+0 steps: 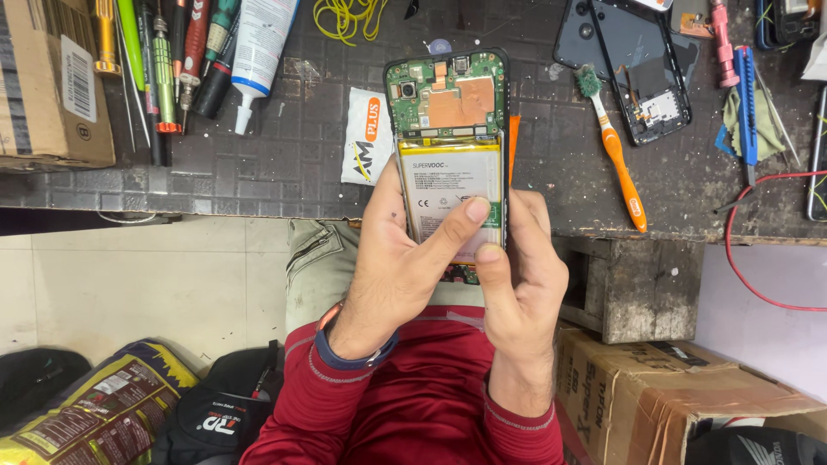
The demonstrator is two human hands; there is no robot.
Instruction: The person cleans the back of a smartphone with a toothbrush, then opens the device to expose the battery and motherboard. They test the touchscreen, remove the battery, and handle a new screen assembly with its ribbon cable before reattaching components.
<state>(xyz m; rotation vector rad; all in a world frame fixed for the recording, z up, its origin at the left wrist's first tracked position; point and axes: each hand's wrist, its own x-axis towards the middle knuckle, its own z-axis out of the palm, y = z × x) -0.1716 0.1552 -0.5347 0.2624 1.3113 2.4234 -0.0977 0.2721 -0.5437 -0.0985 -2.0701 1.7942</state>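
One opened phone (pixel 448 112), two hands (pixel 405 267) gripping, both thumbs on one battery (pixel 448 185)

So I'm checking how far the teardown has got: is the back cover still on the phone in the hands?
No, the phone lies open, with its green circuit board and white battery exposed.

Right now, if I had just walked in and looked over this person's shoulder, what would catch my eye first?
First, the opened smartphone at the centre, back cover off, showing a green circuit board and a white battery, held by the left hand and right hand with both thumbs on the battery. Next, the orange-handled brush lying on the dark workbench to the right. Finally, the row of screwdrivers at the upper left.
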